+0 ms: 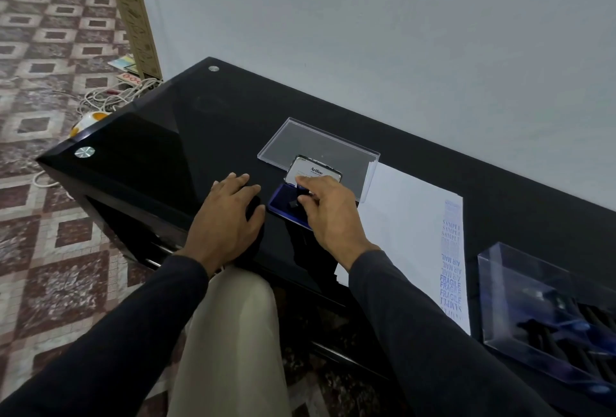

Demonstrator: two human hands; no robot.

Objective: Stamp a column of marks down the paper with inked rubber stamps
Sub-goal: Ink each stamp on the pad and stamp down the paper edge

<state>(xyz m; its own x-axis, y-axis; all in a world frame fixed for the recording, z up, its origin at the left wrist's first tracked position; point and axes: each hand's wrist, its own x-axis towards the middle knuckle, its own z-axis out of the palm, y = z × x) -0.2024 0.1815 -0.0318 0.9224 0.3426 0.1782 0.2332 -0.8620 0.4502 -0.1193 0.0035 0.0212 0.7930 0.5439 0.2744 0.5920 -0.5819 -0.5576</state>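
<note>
Right hand [328, 208] pinches a small black stamp [295, 202] onto the blue ink pad [278, 204]. Left hand [228, 213] lies flat, fingers straight, on the table [186, 123].

Table [160, 149]: glossy black glass with brushed metal studs [84, 152]. Trays [320, 146]: clear glossy plastic. Paper [410, 216]: matt white. Sleeves [110, 333]: matt dark cloth. Floor [40, 49]: patterned tile.
</note>
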